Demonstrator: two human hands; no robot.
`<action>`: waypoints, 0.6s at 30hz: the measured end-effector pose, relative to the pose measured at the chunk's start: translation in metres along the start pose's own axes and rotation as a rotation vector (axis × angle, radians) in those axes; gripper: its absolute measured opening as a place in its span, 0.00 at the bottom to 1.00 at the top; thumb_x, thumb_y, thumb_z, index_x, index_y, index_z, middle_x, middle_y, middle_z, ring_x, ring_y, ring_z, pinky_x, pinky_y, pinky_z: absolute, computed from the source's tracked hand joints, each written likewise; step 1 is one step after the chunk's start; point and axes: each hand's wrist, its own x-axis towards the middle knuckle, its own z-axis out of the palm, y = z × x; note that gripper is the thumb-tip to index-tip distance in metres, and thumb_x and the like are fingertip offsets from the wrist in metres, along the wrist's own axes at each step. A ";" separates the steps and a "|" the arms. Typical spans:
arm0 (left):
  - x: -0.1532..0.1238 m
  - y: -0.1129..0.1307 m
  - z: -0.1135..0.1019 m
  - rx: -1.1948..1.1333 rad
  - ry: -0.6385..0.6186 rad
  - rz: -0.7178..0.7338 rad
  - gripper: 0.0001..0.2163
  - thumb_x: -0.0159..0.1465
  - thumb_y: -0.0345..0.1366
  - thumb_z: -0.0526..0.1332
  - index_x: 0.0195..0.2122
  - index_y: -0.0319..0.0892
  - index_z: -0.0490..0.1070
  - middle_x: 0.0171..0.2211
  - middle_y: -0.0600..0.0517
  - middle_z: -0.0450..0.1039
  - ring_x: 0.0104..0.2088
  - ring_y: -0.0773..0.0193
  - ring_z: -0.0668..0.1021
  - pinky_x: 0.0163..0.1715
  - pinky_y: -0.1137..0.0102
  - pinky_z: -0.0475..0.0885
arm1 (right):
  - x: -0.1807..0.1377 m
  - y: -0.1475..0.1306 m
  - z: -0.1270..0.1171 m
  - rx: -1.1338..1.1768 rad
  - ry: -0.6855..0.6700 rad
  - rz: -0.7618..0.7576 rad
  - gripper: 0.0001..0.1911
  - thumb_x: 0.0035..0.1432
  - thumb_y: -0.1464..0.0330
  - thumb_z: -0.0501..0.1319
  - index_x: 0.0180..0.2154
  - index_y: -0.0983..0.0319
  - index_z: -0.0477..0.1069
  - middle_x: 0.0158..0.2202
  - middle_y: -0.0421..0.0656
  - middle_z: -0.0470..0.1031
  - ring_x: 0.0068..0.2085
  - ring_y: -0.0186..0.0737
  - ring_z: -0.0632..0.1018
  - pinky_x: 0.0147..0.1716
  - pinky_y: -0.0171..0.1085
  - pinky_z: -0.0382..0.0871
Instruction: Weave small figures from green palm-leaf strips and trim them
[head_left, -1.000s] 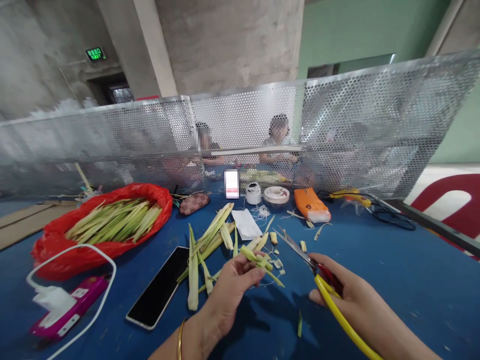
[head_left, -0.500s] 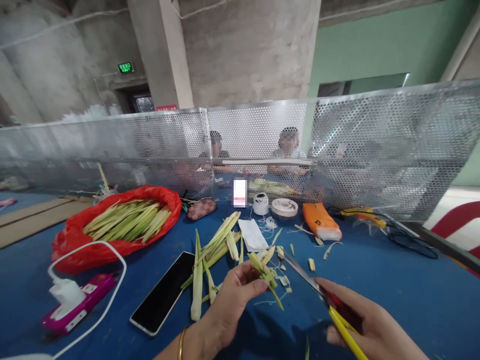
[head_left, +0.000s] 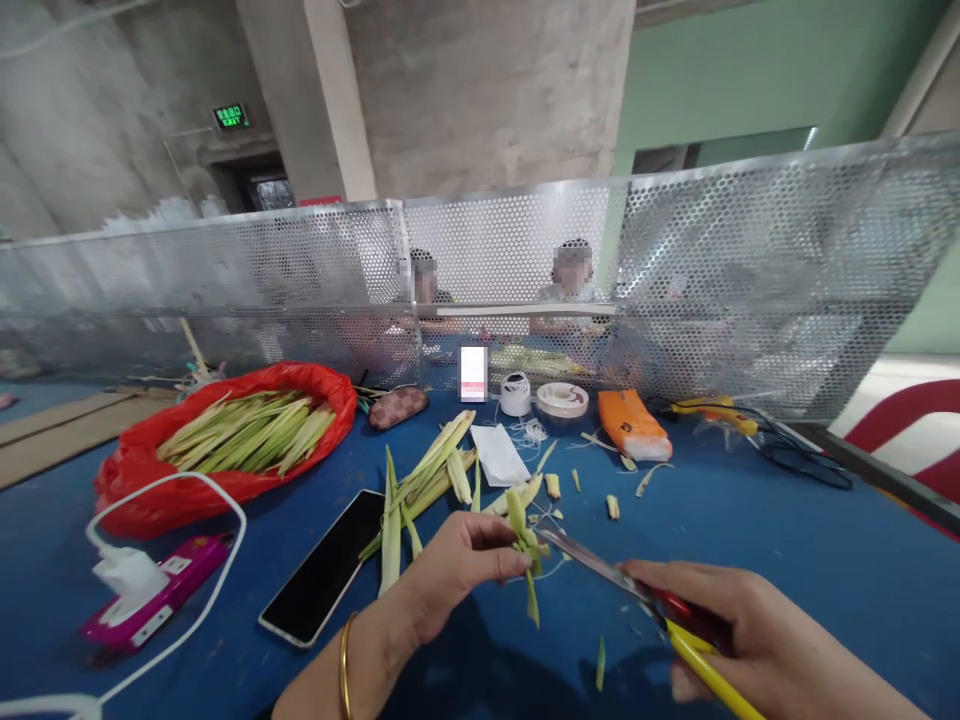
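Note:
My left hand [head_left: 466, 568] is closed, pinching a folded piece of pale green leaf [head_left: 517, 508] between thumb and fingers; a strip hangs below the thumb. My right hand [head_left: 739, 620] is closed around scissors [head_left: 596, 562] with red and yellow handles. Their blades point left, and the tips lie close to the leaf piece; whether they touch it I cannot tell. Behind my left hand long leaf strips [head_left: 431, 480] lie in a loose pile. Small cut bits [head_left: 613, 507] are scattered beyond the scissors, and a thin green sliver [head_left: 601, 662] lies nearer me.
A red plastic bag [head_left: 124, 500] full of leaves, a phone [head_left: 322, 570] and a purple power strip [head_left: 157, 590] lie left. Thread spool [head_left: 515, 396], tape roll [head_left: 562, 400], white paper [head_left: 499, 455] and orange tissue pack [head_left: 634, 425] line the back, before a perforated metal partition [head_left: 315, 270].
The leaf piece has turned more upright in my left hand. The scissors' tips have come down and left, closer to it. The view has shifted slightly.

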 end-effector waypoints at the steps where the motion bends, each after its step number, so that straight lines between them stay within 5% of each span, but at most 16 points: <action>1: 0.000 0.001 -0.001 0.009 -0.010 -0.008 0.09 0.48 0.36 0.69 0.30 0.38 0.80 0.25 0.52 0.74 0.26 0.70 0.69 0.29 0.73 0.64 | -0.001 -0.001 -0.001 -0.004 -0.020 0.004 0.27 0.39 0.69 0.69 0.46 0.53 0.78 0.34 0.39 0.81 0.34 0.46 0.78 0.34 0.35 0.72; 11: -0.001 0.005 -0.004 -0.010 -0.035 -0.075 0.11 0.43 0.33 0.67 0.30 0.39 0.81 0.26 0.51 0.76 0.29 0.66 0.71 0.34 0.71 0.65 | -0.003 -0.011 -0.003 0.026 -0.130 -0.013 0.14 0.41 0.71 0.67 0.34 0.55 0.79 0.29 0.35 0.79 0.31 0.41 0.75 0.29 0.29 0.67; 18: -0.003 0.004 -0.005 -0.026 -0.031 -0.034 0.11 0.42 0.32 0.67 0.29 0.40 0.81 0.25 0.52 0.76 0.28 0.67 0.71 0.33 0.72 0.66 | -0.004 -0.008 -0.002 0.009 -0.092 -0.024 0.16 0.39 0.70 0.68 0.36 0.55 0.79 0.29 0.35 0.79 0.31 0.40 0.75 0.28 0.29 0.67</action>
